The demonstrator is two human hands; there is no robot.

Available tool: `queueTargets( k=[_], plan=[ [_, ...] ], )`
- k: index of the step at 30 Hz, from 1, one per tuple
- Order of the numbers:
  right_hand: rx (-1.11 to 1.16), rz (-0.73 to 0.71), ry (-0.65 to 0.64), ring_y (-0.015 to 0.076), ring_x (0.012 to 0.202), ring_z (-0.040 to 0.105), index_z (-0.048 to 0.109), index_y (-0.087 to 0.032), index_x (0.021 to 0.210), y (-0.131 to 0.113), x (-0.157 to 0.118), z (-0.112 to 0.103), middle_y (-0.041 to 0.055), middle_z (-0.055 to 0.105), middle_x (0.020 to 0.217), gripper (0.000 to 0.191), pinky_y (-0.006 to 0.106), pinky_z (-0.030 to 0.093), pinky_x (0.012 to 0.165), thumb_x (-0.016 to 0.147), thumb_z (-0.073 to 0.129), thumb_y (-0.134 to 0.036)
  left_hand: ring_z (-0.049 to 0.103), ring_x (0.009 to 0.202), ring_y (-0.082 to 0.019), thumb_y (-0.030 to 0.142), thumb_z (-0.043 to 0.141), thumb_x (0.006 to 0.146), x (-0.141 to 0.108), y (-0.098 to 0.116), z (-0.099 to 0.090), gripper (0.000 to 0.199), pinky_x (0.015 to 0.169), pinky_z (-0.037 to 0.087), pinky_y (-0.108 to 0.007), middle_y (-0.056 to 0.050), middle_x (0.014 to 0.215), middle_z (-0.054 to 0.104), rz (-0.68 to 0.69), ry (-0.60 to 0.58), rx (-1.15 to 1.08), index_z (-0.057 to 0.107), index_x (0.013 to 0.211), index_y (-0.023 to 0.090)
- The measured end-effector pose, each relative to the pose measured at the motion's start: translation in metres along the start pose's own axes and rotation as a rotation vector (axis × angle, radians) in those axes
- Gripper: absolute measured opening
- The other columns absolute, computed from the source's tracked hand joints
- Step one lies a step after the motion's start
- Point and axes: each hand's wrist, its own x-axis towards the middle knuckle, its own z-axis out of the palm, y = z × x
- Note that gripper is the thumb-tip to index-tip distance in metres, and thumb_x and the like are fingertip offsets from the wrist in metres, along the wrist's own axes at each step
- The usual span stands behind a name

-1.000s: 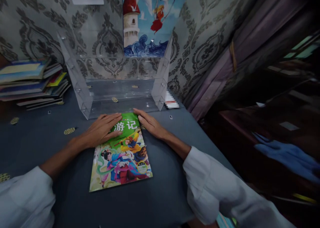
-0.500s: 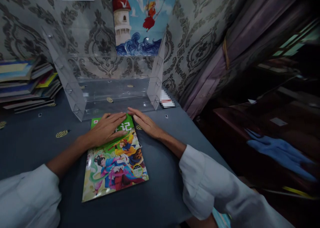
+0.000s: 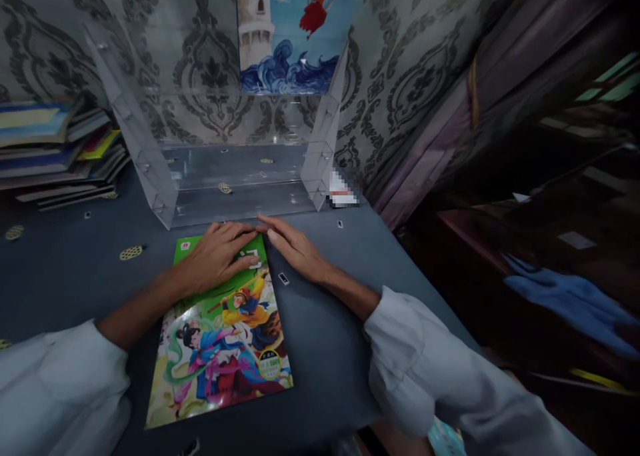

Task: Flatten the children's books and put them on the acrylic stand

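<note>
A glossy picture book (image 3: 230, 356) with a green top and cartoon figures lies flat on the dark blue-grey tabletop (image 3: 330, 349). My left hand (image 3: 220, 256) rests flat across its upper part, fingers stretched, covering some of the title. At the book's top right corner is my right hand (image 3: 295, 246), its fingers extended and its fingertips close to those of my left hand. Neither hand grips anything. Just beyond the book stands a clear acrylic rack (image 3: 240, 203), with a picture book (image 3: 290, 49) of a tower and waves in its upper part.
A stack of books (image 3: 55, 149) lies at the left. Behind the rack is patterned wallpaper (image 3: 210, 56). A tied purple curtain (image 3: 430, 149) hangs at the right, near a dark surface with a blue cloth (image 3: 570, 296).
The book has shifted slightly toward me and left relative to the rack and the table's pattern. Both hands stay at its top, and the view has tilted downward a little.
</note>
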Motion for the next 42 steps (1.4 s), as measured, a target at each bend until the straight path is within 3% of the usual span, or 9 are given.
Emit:
queueTargets(
  k=[5,10,21,28,36,42],
  plan=[
    [-0.092,-0.034,0.015,0.0226,0.135,0.055,0.053,-0.021,0.145,-0.006,-0.012,0.01,0.01,0.059,0.146,0.055,0.044,0.042,0.116,0.106,0.032,-0.053,0.05,0.135,-0.028,0.058,0.021,0.106,-0.002,-0.002,0.004,0.064,0.111,0.035,-0.05,-0.015,0.149,0.053,-0.013,-0.052,-0.043,0.048,0.147,0.017],
    [-0.159,-0.033,0.007,0.0237,0.133,0.058,0.051,-0.022,0.147,-0.015,-0.029,0.011,0.0101,0.06,0.145,0.051,0.046,0.046,0.114,0.107,0.032,-0.046,0.044,0.142,-0.026,0.058,0.019,0.107,-0.002,-0.002,0.003,0.064,0.117,0.029,-0.05,-0.012,0.159,0.043,-0.033,-0.105,-0.07,0.042,0.152,0.019],
    [-0.304,-0.056,-0.115,0.0277,0.147,0.042,0.048,-0.015,0.15,-0.016,-0.045,0.014,0.0175,0.045,0.156,0.052,0.053,0.037,0.121,0.107,0.035,-0.041,0.043,0.144,-0.027,0.058,0.019,0.106,-0.001,-0.002,0.004,0.065,0.117,0.031,-0.048,-0.012,0.157,0.045,-0.041,-0.122,-0.081,0.042,0.152,0.019],
    [-0.3,-0.058,-0.122,0.0264,0.144,0.046,0.05,-0.022,0.149,-0.025,-0.058,0.013,0.012,0.049,0.155,0.047,0.051,0.04,0.12,0.106,0.04,-0.038,0.039,0.147,-0.024,0.052,0.018,0.108,-0.002,-0.002,0.003,0.058,0.119,0.025,-0.045,-0.008,0.159,0.043,0.041,-0.127,-0.08,0.046,0.151,0.024],
    [-0.315,-0.043,-0.15,0.0265,0.146,0.043,0.046,-0.023,0.152,-0.027,-0.063,0.014,0.0116,0.043,0.158,0.049,0.051,0.04,0.121,0.106,0.04,-0.038,0.038,0.148,-0.024,0.051,0.019,0.109,-0.002,0.0,0.003,0.057,0.12,0.025,-0.046,-0.008,0.159,0.042,0.051,-0.125,-0.091,0.045,0.151,0.023],
    [-0.322,-0.04,-0.141,0.0279,0.145,0.045,0.048,-0.02,0.15,-0.031,-0.072,0.016,0.014,0.045,0.157,0.049,0.051,0.041,0.12,0.106,0.041,-0.039,0.038,0.148,-0.023,0.048,0.021,0.109,-0.009,0.007,0.001,0.054,0.124,0.018,-0.049,-0.006,0.16,0.041,0.094,-0.147,-0.114,0.046,0.151,0.023]
  ],
)
